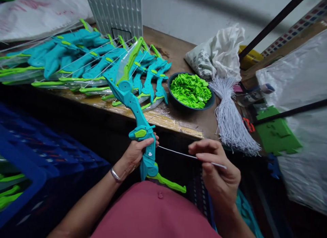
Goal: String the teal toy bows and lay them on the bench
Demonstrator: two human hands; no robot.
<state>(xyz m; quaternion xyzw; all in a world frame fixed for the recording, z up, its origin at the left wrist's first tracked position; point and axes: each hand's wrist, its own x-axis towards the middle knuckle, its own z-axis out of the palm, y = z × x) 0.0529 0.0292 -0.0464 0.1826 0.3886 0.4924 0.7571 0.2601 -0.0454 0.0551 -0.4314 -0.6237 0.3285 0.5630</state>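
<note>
My left hand [136,152] is wrapped round the grip of a teal and green toy bow [139,112]. The bow stands tilted in front of me, its upper limb over the workbench and its lower green limb against my shirt. To its right, my right hand [217,166] pinches a thin white string [178,152] between thumb and fingers. The string runs from behind the bow's grip to the right hand, with a short end sticking out past the fingers. A green piece is set in the bow's middle.
Many toy bows [102,60] lie in a row on the workbench [176,125]. A dark bowl [171,94] holds green plastic pieces. Right of it are a bundle of white strings [227,112], a white sack [217,54] and orange-handled scissors [248,124]. Blue crates [51,163] stand at left.
</note>
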